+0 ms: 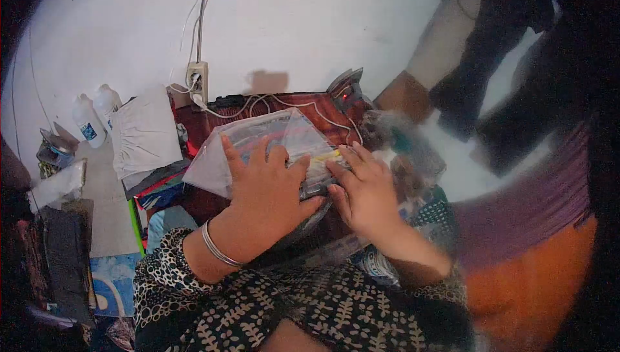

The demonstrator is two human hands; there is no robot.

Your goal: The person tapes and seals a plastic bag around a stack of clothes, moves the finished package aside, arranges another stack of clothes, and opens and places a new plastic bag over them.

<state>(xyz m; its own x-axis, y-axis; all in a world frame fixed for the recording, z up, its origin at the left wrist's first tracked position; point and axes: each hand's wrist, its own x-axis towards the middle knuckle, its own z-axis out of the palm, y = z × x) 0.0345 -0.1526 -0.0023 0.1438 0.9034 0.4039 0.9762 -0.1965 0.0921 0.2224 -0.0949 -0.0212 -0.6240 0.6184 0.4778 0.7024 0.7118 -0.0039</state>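
A clear plastic bag (pixel 294 126) lies on a dark red surface in front of me, with folded contents showing blurrily through it. My left hand (pixel 261 190), a silver bangle at the wrist, rests on the bag with its fingers spread. At the bag's right end lies my right hand (pixel 368 187), fingers stretched over the edge and thumb apart from them. A yellow strip (pixel 326 156) shows near its fingertips. Between the hands is a dark, shiny edge (pixel 313 190), too blurred to name. What lies under the palms is hidden.
A power socket (pixel 199 81) with white cables stands behind the dark red surface (pixel 213 108). White gathered cloth (pixel 147 135) and folded fabrics lie left, near two white bottles (pixel 89 123). An iron-like object (pixel 347 90) with a red light stands behind. Plastic-wrapped items (pixel 413 148) lie right.
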